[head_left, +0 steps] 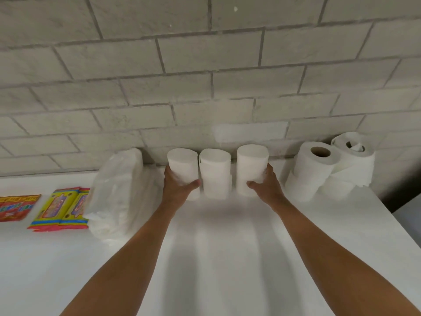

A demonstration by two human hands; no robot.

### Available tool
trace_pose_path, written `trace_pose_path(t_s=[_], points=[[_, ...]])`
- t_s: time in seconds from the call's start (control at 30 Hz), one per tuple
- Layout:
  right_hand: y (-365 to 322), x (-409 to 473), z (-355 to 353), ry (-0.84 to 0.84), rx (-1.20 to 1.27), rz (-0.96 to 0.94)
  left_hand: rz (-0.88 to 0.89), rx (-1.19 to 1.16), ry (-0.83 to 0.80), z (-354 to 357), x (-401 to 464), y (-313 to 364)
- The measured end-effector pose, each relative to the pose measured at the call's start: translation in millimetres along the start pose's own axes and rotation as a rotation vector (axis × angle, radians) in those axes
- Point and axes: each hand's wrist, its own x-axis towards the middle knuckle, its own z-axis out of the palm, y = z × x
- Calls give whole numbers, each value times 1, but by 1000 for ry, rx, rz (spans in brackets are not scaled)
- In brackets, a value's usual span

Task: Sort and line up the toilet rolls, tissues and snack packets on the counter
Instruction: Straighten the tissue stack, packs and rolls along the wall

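Three white coreless rolls stand upright in a row near the wall on the white counter. My left hand grips the left roll. The right roll is gripped by my right hand. Between them the middle roll stands untouched. Left of the row lies a clear bag of white tissues. Further left lie two yellow snack packets and a red one.
A pile of toilet rolls with cardboard cores is stacked at the right, against the grey brick wall. The counter's right edge drops off beside that pile.
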Motion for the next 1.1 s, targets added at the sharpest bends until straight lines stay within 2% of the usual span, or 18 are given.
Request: trace_pose_path(t_s=[0.13, 0.77, 1.1], points=[[3, 9, 8, 20, -20, -18, -44, 11, 10, 6, 1, 9], [5, 3, 16, -7, -21, -50, -22, 4, 86, 28, 0, 2], [9, -1, 19, 208, -49, -1, -19, 23, 141, 22, 11, -8]])
